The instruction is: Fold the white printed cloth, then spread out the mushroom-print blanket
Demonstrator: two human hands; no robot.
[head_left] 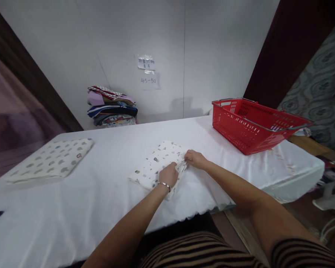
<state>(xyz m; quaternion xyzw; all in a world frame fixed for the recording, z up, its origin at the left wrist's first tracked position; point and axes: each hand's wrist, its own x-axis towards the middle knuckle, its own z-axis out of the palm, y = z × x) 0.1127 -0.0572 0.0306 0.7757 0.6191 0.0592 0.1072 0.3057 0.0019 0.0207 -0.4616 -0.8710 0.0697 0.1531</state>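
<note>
A folded white cloth [156, 160] with small grey and dark prints lies at the middle of the white-covered table. My left hand [169, 175], with a bracelet at the wrist, is closed on the cloth's right side, where the fabric bunches up. Just beyond it, my right hand [194, 159] pinches the far right part of the same edge. Between the two hands the gathered layers are slightly lifted. Parts of the fingers are hidden behind the hands. At the left of the table rests another folded cloth [51, 159], white with grey mouse-head shapes.
A red plastic basket [240, 136] with metal handles stands at the table's right end. Behind the table's far edge rises a stack of folded fabrics [111, 108]. Paper signs [150, 80] are taped to the wall. The white tablecloth [108, 208] hangs over the front edge.
</note>
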